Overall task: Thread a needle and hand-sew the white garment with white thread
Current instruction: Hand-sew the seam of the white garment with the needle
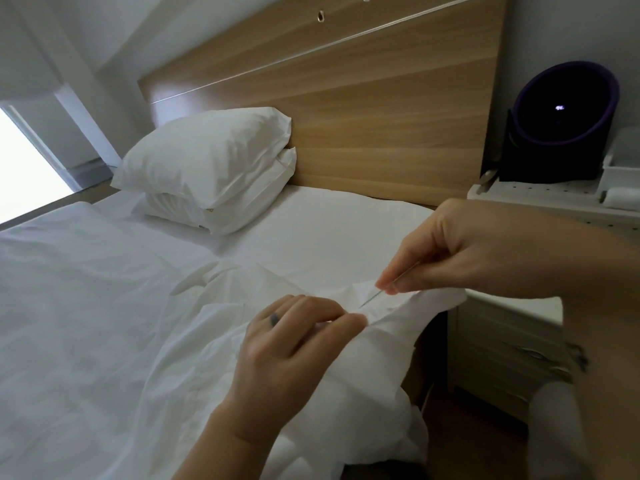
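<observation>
A bedroom: white-sheeted bed (86, 306), pillows (207, 168), wooden headboard (346, 116)

The garment (398, 327) is plain white with no pattern, and it barely stands out from the white sheet (86, 289) of the bed. The two stacked pillows (207, 161) at the head edge of the bed are also white. The headboard (346, 116) is pale wood with streaky grain. The needle (369, 299) is silver-grey. A dark grey ring (274, 319) is on the left hand (277, 362). Past the bed's right edge, a round object (568, 109) is dark purple and black, above a white tray (540, 199) with small dark dots.
</observation>
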Action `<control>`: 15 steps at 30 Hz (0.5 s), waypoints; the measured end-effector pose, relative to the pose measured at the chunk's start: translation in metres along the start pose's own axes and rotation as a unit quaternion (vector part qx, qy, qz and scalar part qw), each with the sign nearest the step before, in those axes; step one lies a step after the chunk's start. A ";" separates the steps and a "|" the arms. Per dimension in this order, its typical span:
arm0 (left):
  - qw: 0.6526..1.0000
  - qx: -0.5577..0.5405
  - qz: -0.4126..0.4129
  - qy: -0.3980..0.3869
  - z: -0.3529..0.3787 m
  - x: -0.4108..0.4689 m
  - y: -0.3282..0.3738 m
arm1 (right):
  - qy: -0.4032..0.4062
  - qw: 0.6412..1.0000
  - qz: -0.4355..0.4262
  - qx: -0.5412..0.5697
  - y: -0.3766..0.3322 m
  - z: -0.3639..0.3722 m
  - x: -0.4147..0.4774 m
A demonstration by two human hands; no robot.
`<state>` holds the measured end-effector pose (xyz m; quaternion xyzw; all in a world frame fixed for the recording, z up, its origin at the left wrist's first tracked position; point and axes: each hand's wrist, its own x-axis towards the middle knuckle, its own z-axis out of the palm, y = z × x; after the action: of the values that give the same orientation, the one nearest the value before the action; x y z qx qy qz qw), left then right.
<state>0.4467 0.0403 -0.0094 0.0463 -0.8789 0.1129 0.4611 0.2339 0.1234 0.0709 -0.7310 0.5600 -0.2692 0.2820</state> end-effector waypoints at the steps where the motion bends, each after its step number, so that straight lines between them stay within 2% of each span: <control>1: 1.000 0.001 -0.001 0.000 0.000 0.000 0.000 | -0.002 1.000 0.003 -0.004 0.001 -0.001 0.000; 10: 1.000 0.002 -0.008 0.003 0.001 -0.001 0.000 | -0.083 0.995 0.006 0.046 0.003 0.002 0.001; 15: 1.000 0.003 -0.008 0.003 0.002 0.000 0.000 | -0.081 0.994 -0.014 0.066 0.003 0.010 0.008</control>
<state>0.4451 0.0403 -0.0105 0.0545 -0.8770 0.1114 0.4642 0.2404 0.1157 0.0625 -0.7379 0.5065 -0.2492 0.3701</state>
